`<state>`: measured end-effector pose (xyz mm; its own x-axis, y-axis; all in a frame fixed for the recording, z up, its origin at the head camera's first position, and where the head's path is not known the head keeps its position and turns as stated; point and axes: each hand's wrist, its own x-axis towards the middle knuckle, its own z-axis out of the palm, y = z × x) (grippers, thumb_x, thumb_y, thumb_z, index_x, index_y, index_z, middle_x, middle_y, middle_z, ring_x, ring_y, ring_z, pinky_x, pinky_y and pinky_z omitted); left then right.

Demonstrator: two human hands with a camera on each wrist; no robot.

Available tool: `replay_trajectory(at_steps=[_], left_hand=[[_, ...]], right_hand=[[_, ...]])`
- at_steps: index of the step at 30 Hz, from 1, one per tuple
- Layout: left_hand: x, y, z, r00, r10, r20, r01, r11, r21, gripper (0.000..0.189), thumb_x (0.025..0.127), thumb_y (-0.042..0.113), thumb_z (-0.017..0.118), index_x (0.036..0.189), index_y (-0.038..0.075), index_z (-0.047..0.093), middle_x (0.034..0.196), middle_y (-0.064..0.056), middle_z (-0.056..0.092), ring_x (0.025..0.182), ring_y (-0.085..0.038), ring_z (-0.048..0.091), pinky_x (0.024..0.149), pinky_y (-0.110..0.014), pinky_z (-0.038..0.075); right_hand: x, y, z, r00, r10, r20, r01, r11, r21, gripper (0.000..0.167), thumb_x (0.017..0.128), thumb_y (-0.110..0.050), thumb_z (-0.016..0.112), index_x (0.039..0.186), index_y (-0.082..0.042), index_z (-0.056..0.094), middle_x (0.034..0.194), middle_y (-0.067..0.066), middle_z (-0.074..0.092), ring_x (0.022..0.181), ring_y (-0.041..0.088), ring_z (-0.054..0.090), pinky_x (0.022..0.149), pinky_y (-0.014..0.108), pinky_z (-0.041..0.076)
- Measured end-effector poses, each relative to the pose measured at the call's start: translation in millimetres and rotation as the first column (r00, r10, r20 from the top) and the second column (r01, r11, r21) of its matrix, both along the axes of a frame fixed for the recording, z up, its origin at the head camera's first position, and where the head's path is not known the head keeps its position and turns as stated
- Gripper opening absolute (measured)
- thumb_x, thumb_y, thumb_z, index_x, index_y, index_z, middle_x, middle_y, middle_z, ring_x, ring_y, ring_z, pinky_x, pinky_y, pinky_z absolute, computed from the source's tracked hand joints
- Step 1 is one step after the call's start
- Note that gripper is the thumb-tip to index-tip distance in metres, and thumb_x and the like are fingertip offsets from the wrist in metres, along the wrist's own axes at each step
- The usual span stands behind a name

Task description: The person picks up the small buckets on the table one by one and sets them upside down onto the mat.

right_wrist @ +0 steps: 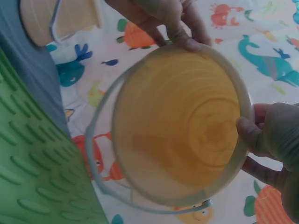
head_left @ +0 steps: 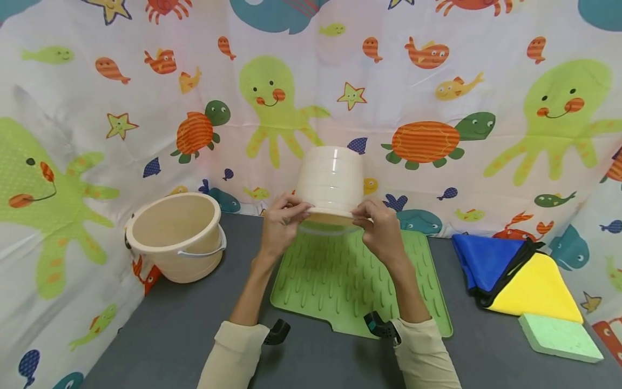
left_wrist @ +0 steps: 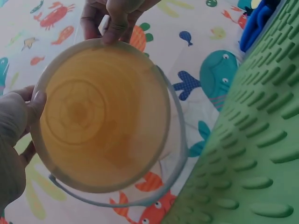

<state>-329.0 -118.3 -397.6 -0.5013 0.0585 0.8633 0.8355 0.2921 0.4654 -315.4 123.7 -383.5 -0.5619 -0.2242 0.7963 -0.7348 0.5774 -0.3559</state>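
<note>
A small cream bucket (head_left: 331, 181) is held up over a green drying mat (head_left: 340, 275), tipped mouth down toward me. My left hand (head_left: 283, 224) pinches its rim on the left, thumb on the inner side. On the right, my right hand (head_left: 381, 227) pinches the same rim. Both wrist views look into the bucket's inside (left_wrist: 126, 121), and no loose thing shows in it. Its pale handle (right_wrist: 96, 140) hangs loose below the rim, apart from the mat.
At the left stands a larger cream bucket (head_left: 180, 265) with its handle down. Blue and yellow cloths (head_left: 534, 286) lie folded at the right, beside a light green sponge (head_left: 559, 337). A patterned sea-animal curtain (head_left: 311, 65) rises behind the dark grey table (head_left: 160, 335).
</note>
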Motion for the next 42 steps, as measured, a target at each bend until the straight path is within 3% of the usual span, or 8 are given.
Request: replay_trajectory(at_steps=[10,18,25,29,32,35,37,42], left_hand=[[-14.0,-19.0,-18.8,0.982,-0.02,0.187,0.044,0.992,-0.12,0.017,0.085,-0.006,0.08,0.101,0.0,0.083,0.101,-0.018,0.074,0.097,-0.033,0.071,0.083,-0.031,0.061],[-14.7,-44.1,-25.1,0.837,-0.058,0.545,0.244,0.929,-0.277,0.011,0.089,0.006,0.081,0.1,0.005,0.08,0.103,-0.013,0.075,0.098,-0.023,0.068,0.092,-0.047,0.058],[-19.5,-33.9,-29.8,0.761,-0.032,0.649,0.166,0.975,-0.147,0.063,0.088,0.021,0.086,0.141,0.009,0.053,0.136,-0.018,0.059,0.127,-0.035,0.061,0.105,-0.053,0.056],[-22.1,-29.2,-38.1,0.694,-0.015,0.719,0.183,0.97,-0.157,0.111,0.083,0.027,0.091,0.166,0.024,0.017,0.161,-0.024,0.04,0.148,-0.046,0.045,0.116,-0.064,0.043],[-23.1,-30.2,-43.0,0.658,-0.019,0.753,0.243,0.952,-0.188,0.134,0.078,0.023,0.094,0.167,0.037,-0.005,0.167,-0.024,0.033,0.149,-0.048,0.045,0.118,-0.064,0.042],[-25.0,-33.0,-46.2,0.665,-0.053,0.745,0.319,0.922,-0.219,0.146,0.072,0.011,0.097,0.165,0.043,-0.01,0.166,-0.021,0.034,0.146,-0.047,0.048,0.115,-0.061,0.046],[-27.4,-35.8,-49.5,0.683,-0.069,0.727,0.349,0.905,-0.242,0.148,0.069,0.006,0.097,0.165,0.042,-0.009,0.166,-0.019,0.034,0.147,-0.045,0.046,0.115,-0.06,0.046],[-29.5,-45.3,-57.3,0.671,-0.1,0.735,0.387,0.892,-0.232,0.149,0.067,0.001,0.097,0.166,0.038,-0.009,0.16,-0.024,0.033,0.146,-0.049,0.046,0.113,-0.063,0.047]], right_hand=[[-14.1,-2,-22.7,0.993,0.013,-0.118,0.009,0.983,0.181,0.021,0.078,0.008,0.085,0.076,-0.007,0.07,0.082,0.005,0.066,0.079,0.021,0.068,0.06,0.035,0.057],[-10.9,3,-22.4,0.981,0.106,0.161,-0.169,0.872,0.459,0.034,0.071,0.017,0.081,0.068,-0.016,0.07,0.075,-0.005,0.068,0.069,0.011,0.058,0.063,0.029,0.054],[-8.2,6,-18.1,0.837,0.083,0.54,-0.358,0.83,0.427,0.026,0.076,0.014,0.08,0.073,-0.011,0.078,0.071,-0.001,0.074,0.062,0.005,0.06,0.061,0.023,0.053],[-8.2,7,-17.2,0.793,0.082,0.603,-0.408,0.806,0.428,0.017,0.077,0.006,0.087,0.077,-0.01,0.083,0.077,0.001,0.078,0.069,0.006,0.064,0.064,0.023,0.056],[-6.6,9,-15.0,0.712,0.096,0.696,-0.505,0.759,0.412,0.007,0.082,-0.003,0.087,0.084,-0.009,0.084,0.081,0.002,0.08,0.073,0.006,0.067,0.066,0.021,0.057],[-5.6,12,-11.8,0.646,0.134,0.752,-0.555,0.758,0.342,0.003,0.089,-0.009,0.082,0.088,-0.006,0.081,0.084,0.004,0.079,0.074,0.005,0.067,0.067,0.021,0.056],[-4.9,14,-8.3,0.66,0.165,0.733,-0.517,0.807,0.284,0.011,0.091,-0.013,0.081,0.085,-0.004,0.077,0.08,0.007,0.077,0.07,0.007,0.066,0.064,0.021,0.054],[-4.2,15,-1.9,0.857,0.073,0.511,-0.185,0.967,0.173,0.029,0.083,-0.023,0.09,0.089,-0.003,0.07,0.083,0.011,0.071,0.073,0.021,0.066,0.065,0.03,0.056]])
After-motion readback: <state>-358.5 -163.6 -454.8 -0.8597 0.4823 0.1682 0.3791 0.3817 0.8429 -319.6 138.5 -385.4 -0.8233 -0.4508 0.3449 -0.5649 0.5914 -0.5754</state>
